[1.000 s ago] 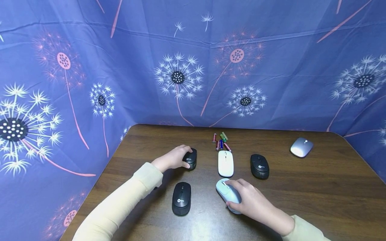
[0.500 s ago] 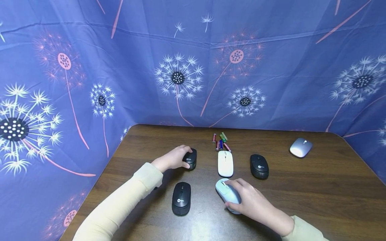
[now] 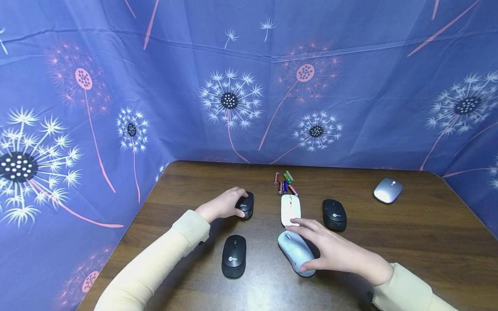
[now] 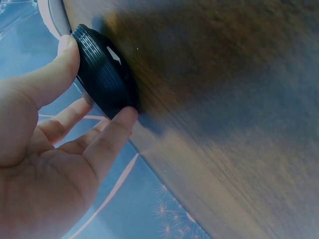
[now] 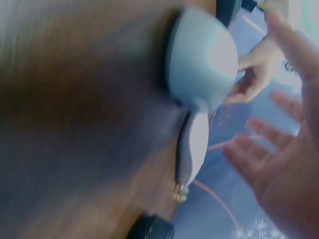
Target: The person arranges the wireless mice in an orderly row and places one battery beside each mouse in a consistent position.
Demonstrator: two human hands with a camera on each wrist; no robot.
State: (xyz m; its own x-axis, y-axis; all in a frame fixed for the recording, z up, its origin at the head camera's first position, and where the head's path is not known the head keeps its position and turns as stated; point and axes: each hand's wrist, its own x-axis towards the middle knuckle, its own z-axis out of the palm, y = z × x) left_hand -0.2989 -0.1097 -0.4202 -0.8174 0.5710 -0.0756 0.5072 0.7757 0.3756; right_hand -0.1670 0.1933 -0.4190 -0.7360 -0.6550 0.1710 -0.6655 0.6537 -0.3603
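My left hand [image 3: 223, 204] grips a black computer mouse [image 3: 247, 204] at the back left of the table. In the left wrist view, the thumb and fingertips hold the ridged sides of that mouse [image 4: 102, 72]. My right hand [image 3: 336, 249] hovers over a pale blue mouse [image 3: 292, 249] with its fingers spread. The right wrist view shows the hand [image 5: 284, 164] apart from the pale blue mouse [image 5: 202, 57], blurred by motion. Just beyond the fingertips lies a white mouse [image 3: 290, 209], its near end close to the pale blue one.
Another black mouse [image 3: 234, 255] lies in front, between the two arms. Right of the white mouse is one more black mouse [image 3: 334, 214]. A silver mouse [image 3: 388, 190] sits at the far right. Several small batteries [image 3: 285, 186] lie behind the white mouse. A blue patterned cloth [image 3: 249, 86] hangs behind the table.
My right hand has let go of the pale blue mouse, spread its fingers and lifted slightly away to the right. My left hand has stayed on the black mouse.
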